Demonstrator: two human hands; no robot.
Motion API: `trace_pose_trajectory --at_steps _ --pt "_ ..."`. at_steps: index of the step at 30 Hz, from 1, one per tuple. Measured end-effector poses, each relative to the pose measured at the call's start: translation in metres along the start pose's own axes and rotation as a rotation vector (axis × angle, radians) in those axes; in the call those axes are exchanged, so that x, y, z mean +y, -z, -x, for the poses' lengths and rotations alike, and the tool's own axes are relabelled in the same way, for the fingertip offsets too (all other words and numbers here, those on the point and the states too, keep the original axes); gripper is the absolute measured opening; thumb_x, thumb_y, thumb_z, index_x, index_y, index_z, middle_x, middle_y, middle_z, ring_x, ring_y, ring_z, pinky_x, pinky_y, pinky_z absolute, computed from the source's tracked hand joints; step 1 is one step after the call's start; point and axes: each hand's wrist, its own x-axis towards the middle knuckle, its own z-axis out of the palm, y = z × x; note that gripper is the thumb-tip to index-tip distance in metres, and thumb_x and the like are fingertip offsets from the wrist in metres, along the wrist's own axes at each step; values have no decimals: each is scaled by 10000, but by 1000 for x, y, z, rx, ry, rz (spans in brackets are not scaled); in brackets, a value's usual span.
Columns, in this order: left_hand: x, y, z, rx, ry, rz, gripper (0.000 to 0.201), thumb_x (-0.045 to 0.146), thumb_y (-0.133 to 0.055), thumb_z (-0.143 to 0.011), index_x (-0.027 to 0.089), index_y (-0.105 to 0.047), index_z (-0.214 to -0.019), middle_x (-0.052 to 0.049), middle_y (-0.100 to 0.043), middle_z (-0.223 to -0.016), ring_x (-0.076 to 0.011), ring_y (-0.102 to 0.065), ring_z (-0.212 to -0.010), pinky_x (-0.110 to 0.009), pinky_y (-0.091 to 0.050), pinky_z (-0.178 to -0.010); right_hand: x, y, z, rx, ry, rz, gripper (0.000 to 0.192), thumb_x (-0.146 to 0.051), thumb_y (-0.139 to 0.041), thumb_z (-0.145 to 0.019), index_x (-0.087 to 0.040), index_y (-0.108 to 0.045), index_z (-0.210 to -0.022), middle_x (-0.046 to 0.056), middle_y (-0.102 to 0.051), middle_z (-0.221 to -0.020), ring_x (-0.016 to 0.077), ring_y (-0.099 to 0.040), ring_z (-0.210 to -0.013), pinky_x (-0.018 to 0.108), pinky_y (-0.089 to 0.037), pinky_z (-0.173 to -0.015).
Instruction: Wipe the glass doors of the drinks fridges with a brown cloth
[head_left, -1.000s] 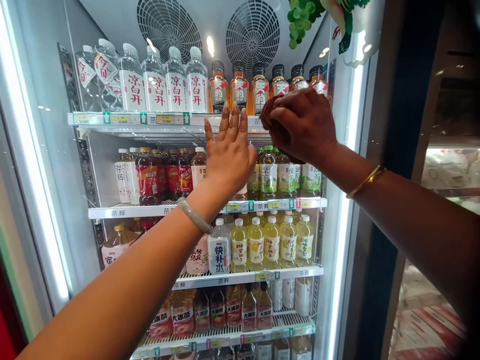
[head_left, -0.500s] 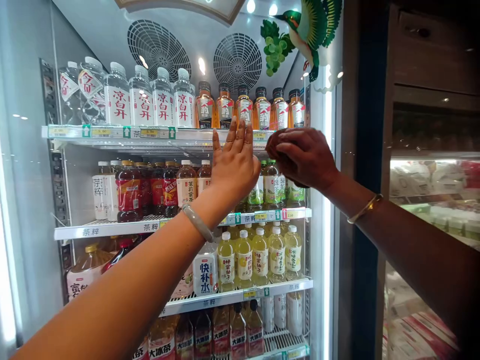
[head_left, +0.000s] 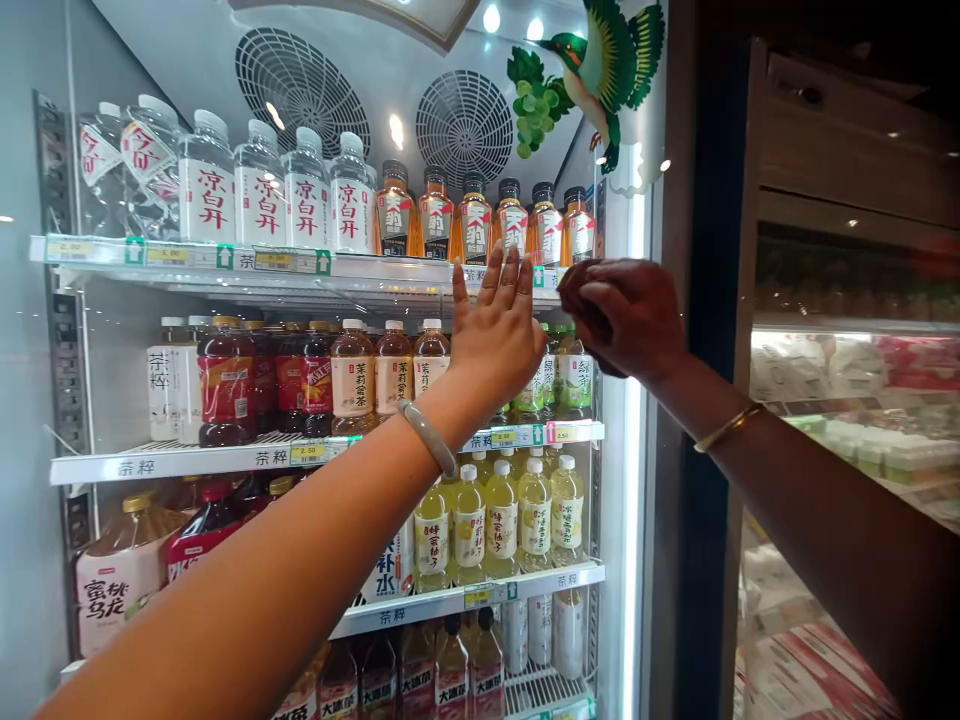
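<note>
My left hand (head_left: pixel 497 335) is flat with its fingers spread, palm toward the glass door of a drinks fridge. It appears to rest on the glass, in front of the top shelf edge (head_left: pixel 360 265). Just right of it, my right hand (head_left: pixel 641 310) is closed round a crumpled dark brown cloth (head_left: pixel 577 290). The cloth looks pressed to the glass near the door's right side, and the fingers partly hide it. Behind the hands stand amber bottles (head_left: pixel 474 222) and green-labelled tea bottles (head_left: pixel 576 380).
Clear water bottles (head_left: pixel 207 190) line the upper left shelf, and yellow drink bottles (head_left: pixel 501 515) stand lower down. A bird-shaped sticker (head_left: pixel 600 70) is at the upper right. Beyond the dark door frame (head_left: pixel 709 250), another cabinet holds white packages (head_left: pixel 855 365).
Both hands have shifted right across the glass, the right one with the cloth nearing the door's lit right edge. The view has turned slightly, so the shelves sit further left.
</note>
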Motion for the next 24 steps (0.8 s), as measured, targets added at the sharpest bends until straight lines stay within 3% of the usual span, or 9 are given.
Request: trace_pose_trajectory --at_steps 2,5,9,13,17,20,24 --pt "3 -4 -4 1 0 -7 789 263 -420 -948 162 -182 -1693 -80 -139 -1780 -273 -17 -1663 -552 173 -1316 11 -2 -14 67 -122 73 261 -371 -694 -858 -272 -669 -1098 95 -683 -1236 301 -584 -1191 510 -474 -1029" --pt "9 -9 -11 14 -2 -15 781 267 -415 -957 168 -181 -1695 -73 -169 -1777 -295 5 -1662 -574 176 -1315 -1 -8 -32 137 -231 161 293 -357 -726 -838 -249 -663 -1103 109 -669 -1229 317 -561 -1177 520 -475 -1010" --pt "14 -13 -10 47 -18 13 728 280 -389 -977 167 -239 -1680 -88 -197 -1767 -276 -54 -1663 -574 195 -1305 -23 -7 -12 78 -1 90 291 -381 -671 -905 -265 -638 -1169 100 -657 -1302 298 -569 -1251 490 -486 -1023" --pt "14 -16 -1 57 -59 34 754 261 -433 -944 141 -256 -1667 -116 -183 -1764 -279 -72 -1662 -577 212 -1292 2 4 20 6 104 18 286 -427 -665 -901 -300 -640 -1156 77 -665 -1291 310 -592 -1267 516 -493 -1040" --pt "15 -18 -2 52 -57 30 785 236 -450 -922 157 -235 -1674 -104 -175 -1767 -281 -59 -1663 -572 232 -1282 25 -4 -4 139 -140 102 283 -393 -677 -877 -250 -660 -1120 125 -653 -1218 333 -586 -1176 551 -482 -999" --pt "18 -16 -7 39 -41 29 784 242 -433 -931 153 -219 -1680 -106 -169 -1768 -288 -55 -1663 -583 220 -1288 4 -19 -32 245 -298 146 296 -416 -678 -889 -236 -654 -1122 138 -639 -1205 330 -556 -1151 546 -481 -979" --pt "17 -13 0 13 -31 -3 745 274 -364 -968 55 -216 -1665 -158 -166 -1761 -297 -32 -1662 -604 167 -1308 -28 -18 -19 145 -60 51 297 -412 -650 -915 -257 -645 -1168 112 -653 -1287 307 -563 -1250 516 -480 -1043"
